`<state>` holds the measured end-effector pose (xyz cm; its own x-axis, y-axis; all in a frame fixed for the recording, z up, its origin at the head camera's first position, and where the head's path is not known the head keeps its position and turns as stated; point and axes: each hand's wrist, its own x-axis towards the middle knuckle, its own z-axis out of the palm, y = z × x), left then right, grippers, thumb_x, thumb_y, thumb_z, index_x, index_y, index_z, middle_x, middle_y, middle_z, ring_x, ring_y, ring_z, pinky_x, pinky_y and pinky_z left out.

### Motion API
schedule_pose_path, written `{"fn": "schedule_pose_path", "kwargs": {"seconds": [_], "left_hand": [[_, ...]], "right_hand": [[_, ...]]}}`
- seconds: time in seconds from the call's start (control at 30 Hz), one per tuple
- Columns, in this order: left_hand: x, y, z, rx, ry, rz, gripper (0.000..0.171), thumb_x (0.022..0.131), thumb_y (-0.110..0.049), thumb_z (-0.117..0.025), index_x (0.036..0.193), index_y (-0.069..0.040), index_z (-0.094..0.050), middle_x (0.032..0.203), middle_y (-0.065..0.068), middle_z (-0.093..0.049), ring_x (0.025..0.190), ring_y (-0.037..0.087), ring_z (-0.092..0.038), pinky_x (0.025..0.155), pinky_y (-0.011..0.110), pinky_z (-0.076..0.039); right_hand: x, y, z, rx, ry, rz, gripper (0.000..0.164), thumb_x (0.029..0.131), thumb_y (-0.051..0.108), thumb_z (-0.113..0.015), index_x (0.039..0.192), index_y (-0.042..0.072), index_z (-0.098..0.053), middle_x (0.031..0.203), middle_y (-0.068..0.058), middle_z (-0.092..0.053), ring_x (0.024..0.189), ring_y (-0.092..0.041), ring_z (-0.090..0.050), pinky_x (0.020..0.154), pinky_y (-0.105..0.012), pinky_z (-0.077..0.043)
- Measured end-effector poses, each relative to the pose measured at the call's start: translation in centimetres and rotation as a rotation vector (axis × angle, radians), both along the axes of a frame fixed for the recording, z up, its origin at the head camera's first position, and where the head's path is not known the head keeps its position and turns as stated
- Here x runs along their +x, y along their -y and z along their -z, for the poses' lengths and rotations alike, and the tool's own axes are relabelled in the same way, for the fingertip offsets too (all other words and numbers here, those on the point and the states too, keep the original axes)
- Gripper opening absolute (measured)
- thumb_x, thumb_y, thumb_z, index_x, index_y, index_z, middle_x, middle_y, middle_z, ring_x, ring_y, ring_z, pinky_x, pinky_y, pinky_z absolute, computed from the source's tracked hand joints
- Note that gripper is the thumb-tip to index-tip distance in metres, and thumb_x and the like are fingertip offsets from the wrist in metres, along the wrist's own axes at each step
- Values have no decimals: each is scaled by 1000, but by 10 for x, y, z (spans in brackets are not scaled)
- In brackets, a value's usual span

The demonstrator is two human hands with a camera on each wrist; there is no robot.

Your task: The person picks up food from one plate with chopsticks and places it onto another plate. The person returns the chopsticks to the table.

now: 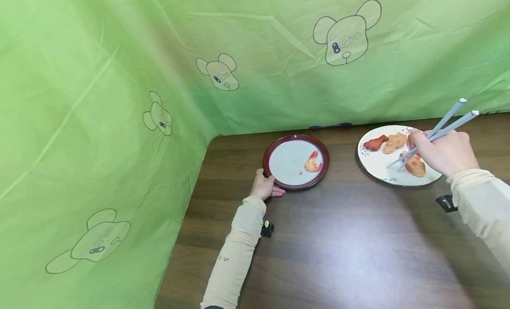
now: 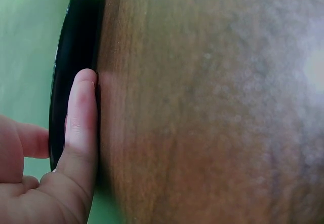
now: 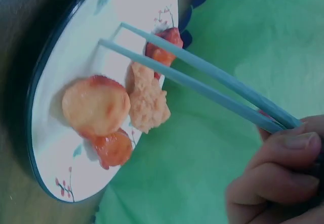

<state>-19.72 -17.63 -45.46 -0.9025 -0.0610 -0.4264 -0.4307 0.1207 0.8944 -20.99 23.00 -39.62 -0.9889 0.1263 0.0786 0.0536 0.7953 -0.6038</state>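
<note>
With fingers at the near-left rim, my left hand [image 1: 264, 186] holds a brown-rimmed plate [image 1: 275, 148]; its dark outer side [image 2: 76, 46] shows in the left wrist view. An orange shrimp [image 1: 313, 163] and a small crumb lie on that plate. My right hand [image 1: 450, 152] grips pale blue chopsticks [image 3: 202, 84] above a white patterned plate [image 3: 48, 148]. Their tips are slightly apart, with no food between them. On the white plate are a red glazed piece [image 1: 375, 143], a bumpy fried piece [image 3: 148, 102], a pale browned slice [image 3: 96, 105] and another reddish piece [image 3: 112, 148].
Both plates stand near the back of a dark wooden table [image 1: 338, 238]. Green cloth [image 1: 259, 43] with bear-head outlines hangs behind and to the left. Dark wrist devices show beside the left sleeve [image 1: 235, 256] and the right sleeve [image 1: 482, 198].
</note>
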Motion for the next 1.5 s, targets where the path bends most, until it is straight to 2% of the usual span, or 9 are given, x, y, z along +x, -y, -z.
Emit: {"fn": "schedule_pose_path", "kwargs": {"seconds": [0.1, 0.2, 0.43, 0.63, 0.87, 1.03, 1.17, 1.37, 1.5], "left_hand": [[0, 0, 1, 5, -10, -6, 49, 100, -2, -36, 143, 4, -14, 98, 41, -63, 69, 37, -72, 64, 39, -64], [-5, 3, 13, 16, -15, -17, 51, 100, -4, -37, 144, 2, -12, 99, 41, -62, 60, 29, -71, 59, 36, -64], [-12, 5, 31, -13, -20, -23, 54, 101, -6, -36, 147, -1, -8, 99, 38, -64, 56, 21, -69, 56, 33, -63], [-11, 4, 31, -25, -21, -20, 53, 101, -7, -37, 147, -1, -11, 99, 37, -64, 61, 26, -71, 59, 33, -63], [-11, 4, 28, -20, -21, -12, 55, 101, -7, -37, 148, -1, -8, 97, 37, -65, 60, 26, -71, 58, 34, -63], [-12, 5, 29, -15, -16, -4, 56, 102, -7, -36, 149, -2, -6, 98, 37, -65, 71, 36, -72, 64, 38, -64], [-12, 5, 29, -20, -20, -7, 56, 101, -7, -36, 149, -1, -8, 96, 35, -66, 74, 37, -72, 66, 39, -64], [-13, 7, 32, -19, -37, 8, 54, 100, -4, -35, 146, 2, -8, 83, 30, -67, 66, 32, -72, 62, 37, -64], [-12, 6, 32, -13, -23, -6, 54, 100, -5, -36, 147, -1, -9, 90, 33, -67, 69, 33, -73, 65, 38, -64]], "right_hand": [[0, -4, -3, 50, 27, -18, 55, 94, 47, -38, 74, 6, -68, 77, -28, -64, 78, -52, -52, 49, -36, -38], [0, -6, -6, 69, 53, -30, 58, 94, 48, -37, 67, 7, -67, 65, -16, -65, 71, -45, -56, 46, -31, -38], [4, 0, -7, 31, 43, -53, 51, 95, 44, -41, 75, 8, -70, 53, -1, -65, 59, -28, -55, 43, -30, -36], [7, 6, -11, 78, 9, -103, 50, 95, 43, -42, 61, 10, -58, 49, -1, -48, 53, -20, -41, 43, -30, -31], [5, 5, -15, 105, 23, -144, 53, 96, 43, -42, 59, 9, -59, 51, -1, -55, 55, -24, -48, 45, -29, -34], [3, 6, -15, 90, 4, -190, 46, 96, 39, -48, 65, 8, -62, 54, -4, -55, 58, -26, -50, 49, -30, -36], [2, 5, -16, 90, 19, -184, 46, 95, 41, -49, 67, 7, -64, 55, -5, -56, 58, -28, -50, 47, -30, -36], [1, 6, -16, 106, 42, -133, 48, 94, 42, -45, 59, 9, -51, 50, -1, -43, 54, -23, -41, 43, -30, -30], [-2, 5, -16, 121, 54, -132, 45, 92, 39, -45, 60, 9, -48, 53, -2, -45, 56, -26, -43, 44, -30, -31]]}}
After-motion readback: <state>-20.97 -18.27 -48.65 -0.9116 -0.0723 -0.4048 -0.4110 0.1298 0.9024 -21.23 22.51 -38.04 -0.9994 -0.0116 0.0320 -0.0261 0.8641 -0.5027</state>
